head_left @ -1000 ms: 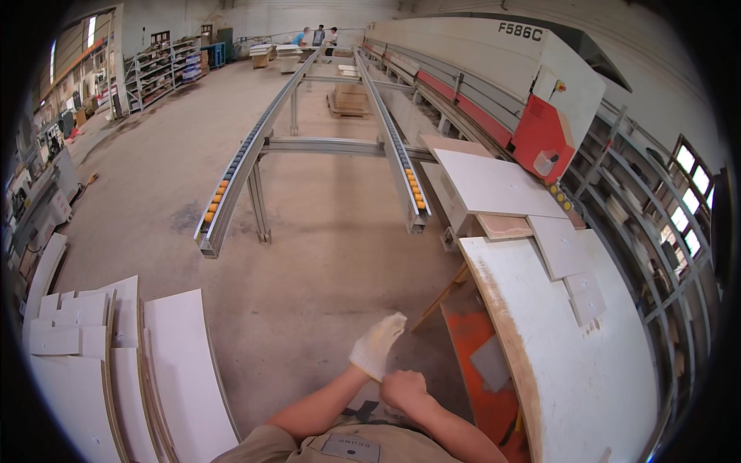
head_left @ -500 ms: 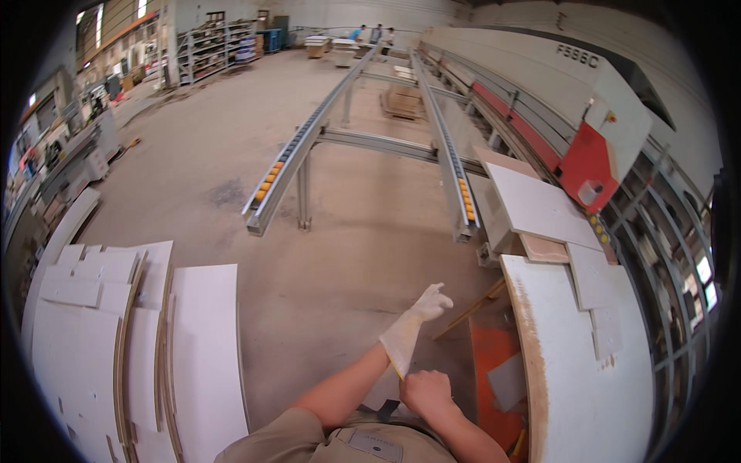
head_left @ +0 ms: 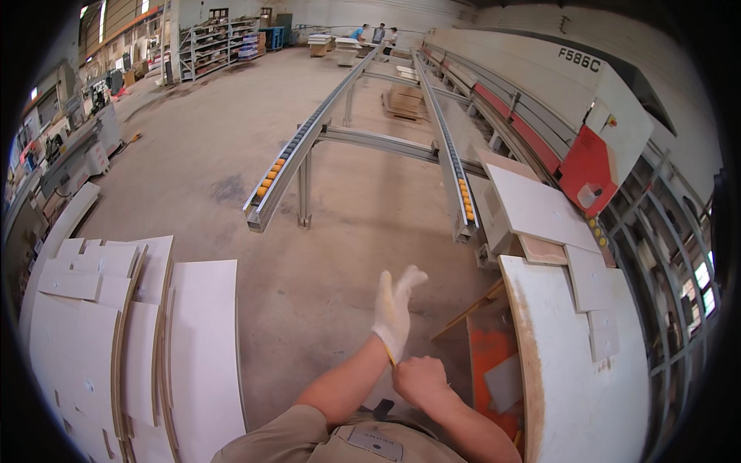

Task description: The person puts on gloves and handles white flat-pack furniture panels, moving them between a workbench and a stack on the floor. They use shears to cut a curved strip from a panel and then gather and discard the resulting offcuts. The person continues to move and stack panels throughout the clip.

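A whitish work glove point(head_left: 392, 328) with a yellow-edged cuff covers my left hand point(head_left: 397, 302), which is raised in front of me. The thumb and fingers of that hand are spread apart, with nothing between them. My right hand point(head_left: 421, 380) is bare and closed at the wrist end of the glove, gripping the yellow edge of the cuff. Its fingertips are partly hidden behind the knuckles.
Stacked white panels point(head_left: 204, 339) stand at my left. A pale worktable point(head_left: 575, 386) with loose boards is at my right, above an orange surface point(head_left: 494, 363). Ahead run two roller rails point(head_left: 309, 131) beside a long machine point(head_left: 590, 166). Several people point(head_left: 378, 35) are far off.
My gloved left hand has turned more upright and shifted left, its thumb now clearly apart from the fingers. My right hand has moved slightly up and left, still on the cuff.
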Motion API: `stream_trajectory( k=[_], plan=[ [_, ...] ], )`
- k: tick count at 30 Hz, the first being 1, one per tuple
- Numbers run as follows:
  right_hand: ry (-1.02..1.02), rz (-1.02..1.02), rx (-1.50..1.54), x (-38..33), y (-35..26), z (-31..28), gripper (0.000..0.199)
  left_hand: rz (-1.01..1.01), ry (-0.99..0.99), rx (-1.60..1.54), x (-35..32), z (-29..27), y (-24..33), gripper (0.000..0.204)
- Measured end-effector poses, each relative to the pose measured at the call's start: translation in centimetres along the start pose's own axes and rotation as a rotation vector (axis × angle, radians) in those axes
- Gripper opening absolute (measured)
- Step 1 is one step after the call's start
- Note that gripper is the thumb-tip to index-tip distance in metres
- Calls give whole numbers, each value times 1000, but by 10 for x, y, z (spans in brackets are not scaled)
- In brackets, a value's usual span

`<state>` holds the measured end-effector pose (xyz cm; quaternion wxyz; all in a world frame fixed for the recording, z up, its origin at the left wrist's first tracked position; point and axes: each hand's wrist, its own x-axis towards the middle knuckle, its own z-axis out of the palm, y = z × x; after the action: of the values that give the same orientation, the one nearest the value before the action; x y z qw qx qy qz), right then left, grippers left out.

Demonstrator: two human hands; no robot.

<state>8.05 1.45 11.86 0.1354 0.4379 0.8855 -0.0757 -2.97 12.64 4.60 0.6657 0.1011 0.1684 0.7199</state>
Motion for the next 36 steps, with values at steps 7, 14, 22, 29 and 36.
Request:
stream_trajectory(
  k=[7,14,22,29,36],
  plan=[
    [-57,-71,25,-10,5,10,30,340,-244,1312,-2,-14,-29,37],
    [-110,38,207,-9,12,24,40,544,-342,1645,19,-48,-13,29],
    [349,312,1179,-25,114,43,47,-134,-715,1066,-41,-53,-17,61],
    [431,242,1540,-30,108,74,65,-427,-529,1105,-78,-27,-12,44],
    [406,524,1553,-41,100,82,48,-100,-422,1242,-92,-26,-12,41]
  ],
)
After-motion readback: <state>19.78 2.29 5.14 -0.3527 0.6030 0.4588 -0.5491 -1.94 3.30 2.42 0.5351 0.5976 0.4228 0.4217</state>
